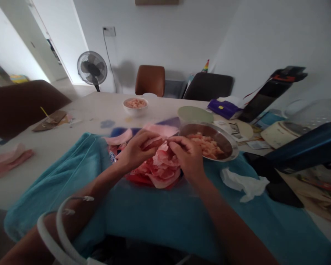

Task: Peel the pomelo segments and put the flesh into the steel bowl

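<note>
Teal towel (154, 217) covers the near table edge, w/ a pile of pink wrappers (161, 167) on it. Left hand (136, 149) & right hand (189, 156) both pinch one wrapper at the pile's top, apparently peeling it free; needs light pull, no tearing. 1 steel bowl (226, 141) just right, 1 white bowl (135, 106) farther back, 1 crumpled tissue (245, 184).
</note>
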